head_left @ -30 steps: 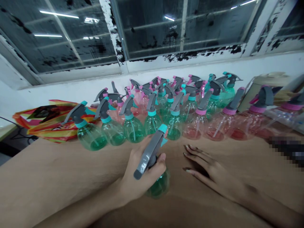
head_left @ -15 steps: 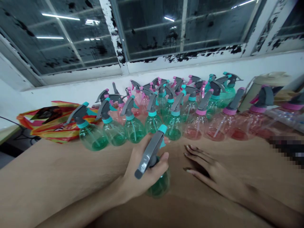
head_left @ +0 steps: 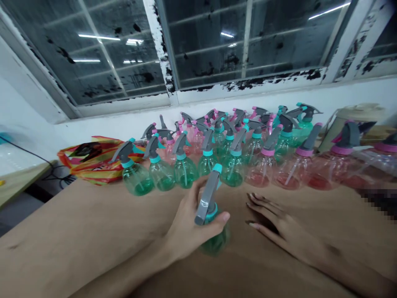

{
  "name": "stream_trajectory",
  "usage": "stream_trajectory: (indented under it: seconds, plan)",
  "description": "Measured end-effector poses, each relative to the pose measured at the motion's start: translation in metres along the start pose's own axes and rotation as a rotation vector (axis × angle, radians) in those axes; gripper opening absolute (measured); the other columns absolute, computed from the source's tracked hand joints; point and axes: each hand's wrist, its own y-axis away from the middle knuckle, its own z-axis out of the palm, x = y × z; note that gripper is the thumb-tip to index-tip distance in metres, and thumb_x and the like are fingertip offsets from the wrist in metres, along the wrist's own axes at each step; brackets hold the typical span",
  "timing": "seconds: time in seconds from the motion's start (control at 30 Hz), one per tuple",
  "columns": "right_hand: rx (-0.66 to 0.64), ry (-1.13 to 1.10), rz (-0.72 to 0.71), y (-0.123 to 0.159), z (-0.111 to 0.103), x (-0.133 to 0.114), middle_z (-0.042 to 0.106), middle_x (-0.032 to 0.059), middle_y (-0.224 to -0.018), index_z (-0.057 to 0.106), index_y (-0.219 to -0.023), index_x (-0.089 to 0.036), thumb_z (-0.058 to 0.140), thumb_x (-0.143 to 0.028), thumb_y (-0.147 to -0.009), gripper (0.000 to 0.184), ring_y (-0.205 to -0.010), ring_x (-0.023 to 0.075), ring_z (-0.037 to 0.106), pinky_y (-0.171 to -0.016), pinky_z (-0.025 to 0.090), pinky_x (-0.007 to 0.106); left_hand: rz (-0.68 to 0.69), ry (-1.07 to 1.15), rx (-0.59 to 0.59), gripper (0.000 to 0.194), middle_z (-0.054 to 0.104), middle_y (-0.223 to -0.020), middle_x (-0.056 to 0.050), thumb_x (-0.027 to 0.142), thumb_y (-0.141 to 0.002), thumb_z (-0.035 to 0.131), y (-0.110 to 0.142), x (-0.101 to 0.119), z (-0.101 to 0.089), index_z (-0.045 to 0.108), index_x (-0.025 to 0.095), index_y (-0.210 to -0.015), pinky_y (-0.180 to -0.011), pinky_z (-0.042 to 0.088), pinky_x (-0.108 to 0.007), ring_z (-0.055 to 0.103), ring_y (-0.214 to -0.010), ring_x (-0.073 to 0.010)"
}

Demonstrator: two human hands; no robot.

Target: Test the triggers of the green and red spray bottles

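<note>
Bottle (head_left: 216,243) within curve of left hand (head_left: 187,227), thumb and fingers spread about it, firmness of hold indeterminable; right hand (head_left: 285,227), loosely spread, rests on table (head_left: 124,231).

Spray bottle (head_left: 217,244), lower centre of frame: see-through green plastic, smooth, glossy. Its trigger head (head_left: 207,198) opaque grey plastic, with a bright sheen along the lever. Bottle row (head_left: 186,176) across mid-frame: same clear, shiny plastic, green and pink. Tabletop (head_left: 108,231): wood-look, smooth, mostly matt. Carrier bag (head_left: 102,176), left of frame: thin plastic film, creased, glossy. Top of frame: window glass (head_left: 211,45) reflective, blotched — window frame (head_left: 159,37) painted, rough, patchy.
</note>
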Motion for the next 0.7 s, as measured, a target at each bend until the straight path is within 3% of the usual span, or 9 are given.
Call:
stream_trajectory:
  seconds: [0.13,0.27,0.4,0.47,0.6,0.7]
  plan:
    - [-0.010,0.034,0.009,0.001,0.002,0.000,0.042,0.0061,-0.140,0.046,-0.131,-0.020,0.043,-0.050,-0.087,0.053,-0.130,0.0240,0.035,-0.106,0.033,0.044,-0.025,-0.027,-0.045,0.024,0.064,-0.105,-0.002,0.033,-0.085,0.054,0.020,-0.006,-0.005,0.054,0.025,-0.108,-0.086,0.046,-0.038,0.059,-0.096,-0.0202]
    - [-0.007,0.050,0.033,-0.002,0.002,-0.001,0.048,0.0058,-0.136,0.050,-0.127,-0.021,0.043,-0.053,-0.085,0.052,-0.126,0.0247,0.040,-0.104,0.035,0.044,-0.058,-0.100,0.007,0.025,0.065,-0.108,-0.001,0.037,-0.084,0.055,0.036,-0.013,-0.030,0.056,0.026,-0.107,-0.089,0.046,-0.035,0.058,-0.103,-0.0214]
    - [-0.026,0.052,0.057,-0.009,-0.001,-0.007,0.051,0.0065,-0.132,0.053,-0.123,-0.022,0.042,-0.055,-0.085,0.052,-0.122,0.0249,0.046,-0.102,0.037,0.044,-0.199,-0.221,0.266,0.031,0.067,-0.099,-0.001,0.046,-0.078,0.058,0.054,-0.039,-0.073,0.059,0.026,-0.102,-0.081,0.050,-0.038,0.061,-0.096,-0.0260]
    - [-0.034,0.041,0.061,-0.013,0.000,-0.013,0.053,0.0059,-0.131,0.056,-0.119,-0.024,0.042,-0.055,-0.084,0.049,-0.120,0.0251,0.048,-0.101,0.039,0.044,-0.250,-0.285,0.405,0.036,0.066,-0.107,-0.003,0.049,-0.075,0.058,0.063,-0.056,-0.097,0.062,0.024,-0.101,-0.087,0.046,-0.041,0.058,-0.103,-0.0287]
    - [-0.087,-0.025,0.043,-0.022,0.005,-0.031,0.055,0.0052,-0.128,0.059,-0.113,-0.025,0.043,-0.054,-0.084,0.043,-0.118,0.0249,0.049,-0.100,0.039,0.044,-0.347,-0.294,0.549,0.050,0.063,-0.112,-0.011,0.052,-0.070,0.059,0.071,-0.090,-0.146,0.060,0.015,-0.104,-0.078,0.050,-0.041,0.060,-0.098,-0.0320]
    - [-0.135,-0.134,0.027,-0.035,0.001,-0.055,0.054,0.0052,-0.128,0.060,-0.110,-0.027,0.045,-0.052,-0.084,0.039,-0.117,0.0251,0.050,-0.100,0.038,0.046,-0.358,-0.281,0.603,0.045,0.065,-0.102,-0.013,0.049,-0.070,0.060,0.066,-0.116,-0.177,0.059,0.011,-0.095,-0.080,0.049,-0.040,0.061,-0.093,-0.0307]
